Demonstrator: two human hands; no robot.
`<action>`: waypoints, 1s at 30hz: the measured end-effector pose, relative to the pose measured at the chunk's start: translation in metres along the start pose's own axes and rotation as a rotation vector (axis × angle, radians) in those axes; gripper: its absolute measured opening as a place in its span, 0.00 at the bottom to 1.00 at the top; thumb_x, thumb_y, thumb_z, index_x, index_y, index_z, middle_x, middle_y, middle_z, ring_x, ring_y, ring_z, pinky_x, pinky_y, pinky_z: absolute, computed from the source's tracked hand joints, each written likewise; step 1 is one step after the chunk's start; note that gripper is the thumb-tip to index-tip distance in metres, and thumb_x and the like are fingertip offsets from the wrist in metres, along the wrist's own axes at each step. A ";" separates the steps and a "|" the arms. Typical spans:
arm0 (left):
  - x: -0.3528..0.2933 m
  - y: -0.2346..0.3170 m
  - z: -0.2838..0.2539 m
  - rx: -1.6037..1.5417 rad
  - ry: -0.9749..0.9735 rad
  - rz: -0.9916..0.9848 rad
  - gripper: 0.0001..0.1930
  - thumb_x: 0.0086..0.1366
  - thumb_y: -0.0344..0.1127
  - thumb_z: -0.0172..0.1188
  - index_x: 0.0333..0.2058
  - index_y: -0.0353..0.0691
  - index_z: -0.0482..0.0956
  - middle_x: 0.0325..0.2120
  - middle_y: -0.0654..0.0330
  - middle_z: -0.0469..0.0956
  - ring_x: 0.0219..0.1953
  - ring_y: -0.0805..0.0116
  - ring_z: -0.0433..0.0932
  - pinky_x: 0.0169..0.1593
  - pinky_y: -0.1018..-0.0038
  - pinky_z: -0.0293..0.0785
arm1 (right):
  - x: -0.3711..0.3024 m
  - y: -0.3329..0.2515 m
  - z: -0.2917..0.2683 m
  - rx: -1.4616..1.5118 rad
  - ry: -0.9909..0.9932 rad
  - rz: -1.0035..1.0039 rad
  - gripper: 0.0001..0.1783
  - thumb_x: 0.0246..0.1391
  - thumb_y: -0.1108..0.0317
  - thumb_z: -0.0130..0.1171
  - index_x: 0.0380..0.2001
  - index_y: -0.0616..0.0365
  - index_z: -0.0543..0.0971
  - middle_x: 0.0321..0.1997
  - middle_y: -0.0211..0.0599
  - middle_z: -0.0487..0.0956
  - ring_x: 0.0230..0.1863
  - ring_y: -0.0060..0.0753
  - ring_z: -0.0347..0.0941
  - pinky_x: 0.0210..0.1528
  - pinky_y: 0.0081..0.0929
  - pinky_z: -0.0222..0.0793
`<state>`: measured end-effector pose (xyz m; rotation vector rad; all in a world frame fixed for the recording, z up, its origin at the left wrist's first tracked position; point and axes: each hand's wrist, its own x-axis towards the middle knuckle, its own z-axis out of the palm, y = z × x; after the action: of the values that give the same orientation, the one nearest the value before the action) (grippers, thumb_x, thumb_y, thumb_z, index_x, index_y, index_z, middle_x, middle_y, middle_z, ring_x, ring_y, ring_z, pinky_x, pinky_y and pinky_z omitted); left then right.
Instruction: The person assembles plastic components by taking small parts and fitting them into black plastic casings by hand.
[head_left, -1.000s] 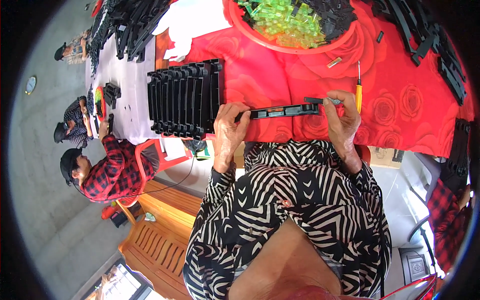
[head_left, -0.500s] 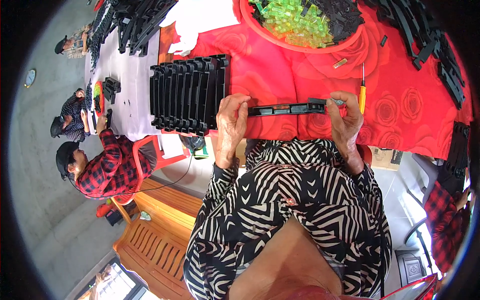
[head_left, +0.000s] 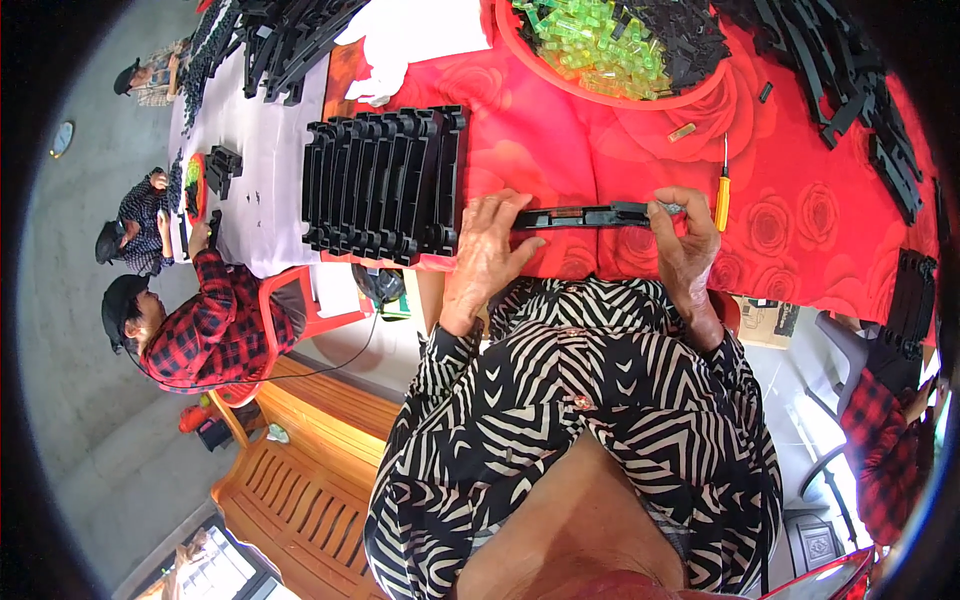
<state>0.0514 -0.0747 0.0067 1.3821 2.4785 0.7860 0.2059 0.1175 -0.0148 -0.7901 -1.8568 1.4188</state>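
A narrow black plastic strip [head_left: 585,216] lies crosswise in front of me over the red cloth, with a small brownish piece showing along it. My right hand [head_left: 688,240] pinches its right end between thumb and fingers. At the strip's left end, my left hand [head_left: 489,257] has its thumb and fingers apart around the end, not closed on it. Just left of that hand is a row of stacked black plastic strips [head_left: 380,185]. A yellow-handled screwdriver [head_left: 723,200] rests to the right of my right hand.
A red basin [head_left: 610,92] with yellow-green clear pieces and small black parts stands at the far side. Black strips [head_left: 835,75] are piled at the far right, more [head_left: 290,45] at the far left. A small tan piece [head_left: 682,132] lies on the cloth. A co-worker [head_left: 210,325] sits at left.
My left thumb and fingers have spread apart at the strip's left end, and that hand has shifted slightly right. My right hand keeps its pinch, moved a little left.
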 end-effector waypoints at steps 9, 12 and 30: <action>0.011 0.010 0.005 0.062 -0.010 0.056 0.18 0.47 0.33 0.68 0.37 0.37 0.74 0.32 0.55 0.75 0.38 0.52 0.74 0.43 0.63 0.69 | 0.000 -0.006 -0.001 -0.071 -0.009 -0.051 0.08 0.46 0.77 0.60 0.33 0.60 0.77 0.32 0.38 0.75 0.35 0.31 0.70 0.41 0.27 0.64; 0.010 0.012 0.003 -0.066 -0.026 0.000 0.16 0.49 0.32 0.68 0.34 0.36 0.72 0.28 0.54 0.76 0.32 0.51 0.76 0.38 0.62 0.71 | 0.000 -0.011 -0.002 -0.094 -0.021 -0.077 0.08 0.46 0.76 0.60 0.33 0.61 0.77 0.33 0.38 0.75 0.35 0.32 0.69 0.41 0.27 0.64; 0.007 0.021 0.014 -0.624 -0.097 -0.277 0.14 0.63 0.34 0.53 0.44 0.32 0.73 0.27 0.49 0.74 0.34 0.59 0.75 0.40 0.68 0.68 | 0.031 -0.044 0.012 -0.148 -0.164 -0.443 0.13 0.41 0.81 0.61 0.33 0.59 0.77 0.34 0.40 0.76 0.38 0.41 0.70 0.44 0.33 0.63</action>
<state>0.0689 -0.0554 0.0065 0.8139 2.0219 1.2422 0.1747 0.1245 0.0304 -0.3035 -2.1176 1.0982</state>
